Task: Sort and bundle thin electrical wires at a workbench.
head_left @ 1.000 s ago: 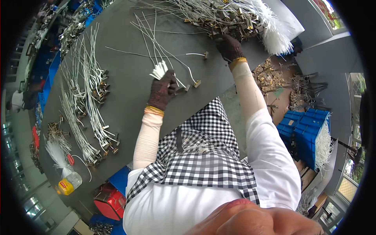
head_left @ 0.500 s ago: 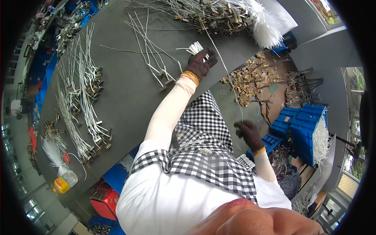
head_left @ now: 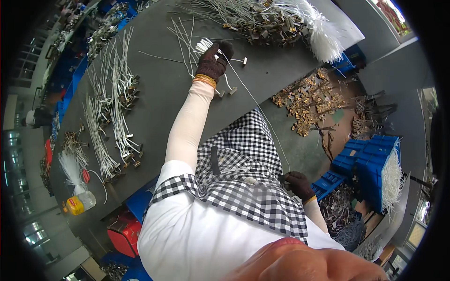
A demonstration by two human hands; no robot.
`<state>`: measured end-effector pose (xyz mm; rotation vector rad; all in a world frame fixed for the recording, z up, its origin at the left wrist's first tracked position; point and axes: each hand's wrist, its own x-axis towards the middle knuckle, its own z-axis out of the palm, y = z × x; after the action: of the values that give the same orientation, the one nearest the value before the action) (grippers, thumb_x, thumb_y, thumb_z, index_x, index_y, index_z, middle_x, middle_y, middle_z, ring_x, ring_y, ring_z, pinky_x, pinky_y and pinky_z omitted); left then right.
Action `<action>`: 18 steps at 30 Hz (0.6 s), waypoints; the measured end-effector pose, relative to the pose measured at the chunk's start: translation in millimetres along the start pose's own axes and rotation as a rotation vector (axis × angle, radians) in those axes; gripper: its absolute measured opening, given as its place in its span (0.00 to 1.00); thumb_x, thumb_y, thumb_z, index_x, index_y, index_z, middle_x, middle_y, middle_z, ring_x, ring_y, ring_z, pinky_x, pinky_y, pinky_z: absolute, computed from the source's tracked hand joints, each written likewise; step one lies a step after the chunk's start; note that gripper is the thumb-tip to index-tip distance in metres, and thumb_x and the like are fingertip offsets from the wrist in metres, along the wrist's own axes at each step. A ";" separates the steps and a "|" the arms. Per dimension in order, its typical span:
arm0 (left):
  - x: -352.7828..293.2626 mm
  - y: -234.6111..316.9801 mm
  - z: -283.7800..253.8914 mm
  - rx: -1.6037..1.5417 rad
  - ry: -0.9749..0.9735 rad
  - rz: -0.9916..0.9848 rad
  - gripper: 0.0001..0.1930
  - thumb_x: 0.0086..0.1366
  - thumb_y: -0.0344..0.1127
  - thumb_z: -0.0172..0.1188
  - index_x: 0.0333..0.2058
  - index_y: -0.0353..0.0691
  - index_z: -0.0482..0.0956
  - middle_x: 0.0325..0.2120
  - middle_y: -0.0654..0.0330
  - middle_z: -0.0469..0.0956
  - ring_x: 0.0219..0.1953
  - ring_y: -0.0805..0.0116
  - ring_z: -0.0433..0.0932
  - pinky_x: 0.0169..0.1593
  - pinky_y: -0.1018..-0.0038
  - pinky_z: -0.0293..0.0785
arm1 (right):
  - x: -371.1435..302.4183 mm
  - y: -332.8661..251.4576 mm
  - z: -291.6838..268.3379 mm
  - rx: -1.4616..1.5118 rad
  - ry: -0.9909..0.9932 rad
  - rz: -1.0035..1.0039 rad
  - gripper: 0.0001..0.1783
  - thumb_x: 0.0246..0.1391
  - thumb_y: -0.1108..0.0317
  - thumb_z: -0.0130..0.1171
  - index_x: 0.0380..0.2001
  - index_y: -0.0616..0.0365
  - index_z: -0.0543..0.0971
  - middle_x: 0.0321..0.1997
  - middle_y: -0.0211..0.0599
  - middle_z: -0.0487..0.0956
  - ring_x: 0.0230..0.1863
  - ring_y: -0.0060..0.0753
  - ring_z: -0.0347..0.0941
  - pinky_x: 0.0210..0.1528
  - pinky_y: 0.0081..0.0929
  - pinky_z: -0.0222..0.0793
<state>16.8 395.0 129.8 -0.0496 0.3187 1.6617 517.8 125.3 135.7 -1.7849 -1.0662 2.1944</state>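
My left hand (head_left: 213,62), in a dark knitted glove, is closed around a bundle of white wire ends (head_left: 203,45) above the grey table. A long thin wire (head_left: 259,104) runs from beside that hand down across the table edge to my right hand (head_left: 299,185). My gloved right hand is low at my right side, its fingers curled at the wire's end. A few white wires with small metal pieces (head_left: 233,90) lie under and beside my left hand. One small connector piece (head_left: 244,61) sticks out right of it.
A large heap of wires with metal parts (head_left: 267,23) covers the table's far side. Sorted wire bundles (head_left: 124,107) lie at left, near a yellow-labelled bottle (head_left: 80,204). Right of the table are a pile of brass-coloured parts (head_left: 309,103) and blue crates (head_left: 370,166).
My left hand has moved left and away from me with the wire bundle. My right hand has dropped nearer my body, drawing the long wire down. The view has shifted slightly.
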 end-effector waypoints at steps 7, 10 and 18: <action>-34.5 7.3 17.5 0.101 0.052 0.007 0.09 0.71 0.30 0.53 0.44 0.31 0.78 0.41 0.48 0.82 0.47 0.50 0.82 0.56 0.49 0.78 | -4.7 -19.7 2.0 0.090 -0.077 -0.051 0.11 0.58 0.67 0.56 0.39 0.61 0.83 0.28 0.32 0.79 0.22 0.19 0.70 0.24 0.18 0.62; -63.5 -4.3 24.8 0.257 0.052 -0.035 0.11 0.71 0.31 0.52 0.46 0.31 0.77 0.44 0.49 0.81 0.50 0.51 0.81 0.58 0.52 0.77 | 7.3 -36.1 15.9 0.162 -0.088 -0.032 0.13 0.58 0.67 0.56 0.43 0.61 0.82 0.29 0.30 0.78 0.25 0.20 0.71 0.27 0.18 0.63; -154.3 -55.3 39.7 0.694 0.007 -0.228 0.13 0.71 0.32 0.53 0.50 0.34 0.76 0.46 0.56 0.79 0.50 0.61 0.79 0.54 0.66 0.79 | 106.6 -148.7 119.1 0.005 -0.107 -0.509 0.18 0.56 0.71 0.61 0.49 0.62 0.75 0.36 0.29 0.76 0.35 0.20 0.72 0.41 0.21 0.72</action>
<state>95.8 259.5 191.9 0.4134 0.8461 1.2543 330.4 237.1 142.2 -1.2220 -1.3539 1.9812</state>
